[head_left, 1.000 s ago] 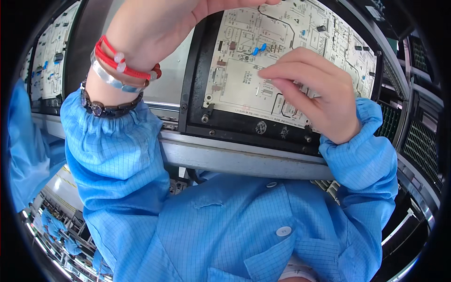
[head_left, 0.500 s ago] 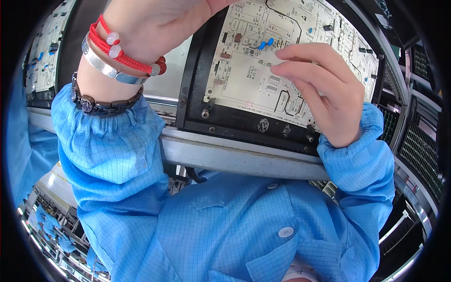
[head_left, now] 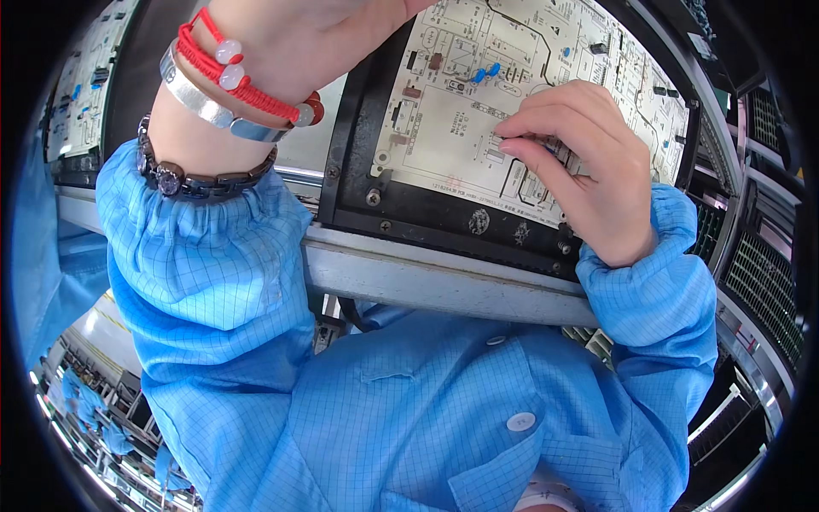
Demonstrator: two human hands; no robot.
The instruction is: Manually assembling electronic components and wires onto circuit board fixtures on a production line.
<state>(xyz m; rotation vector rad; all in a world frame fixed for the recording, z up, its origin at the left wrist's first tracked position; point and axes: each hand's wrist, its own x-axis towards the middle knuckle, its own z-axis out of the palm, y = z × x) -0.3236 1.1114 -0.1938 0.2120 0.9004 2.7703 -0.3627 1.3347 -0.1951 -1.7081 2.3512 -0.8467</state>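
A pale circuit board (head_left: 426,158) lies in a black frame (head_left: 363,200). Over its lower middle, my right hand (head_left: 589,162) has thumb and forefinger pinched together close to the board's surface. What the fingertips hold, if anything, is too small to make out. Two blue disc-shaped components (head_left: 486,72) stand on the board just beyond those fingertips. My left hand (head_left: 299,47) reaches across the board's upper left, with bracelets round its wrist. Its fingers run out past the top edge of the picture and are hidden.
A metal rail (head_left: 444,277) runs along the near side of the frame. At the far left lies another populated board (head_left: 90,94). Racks holding green boards (head_left: 759,264) stand on the right. Blue clothing of another person (head_left: 38,273) shows at the left edge.
My right hand's thumb and forefinger have come together and shifted slightly nearer to me over the board. My left wrist has moved a little to the right.
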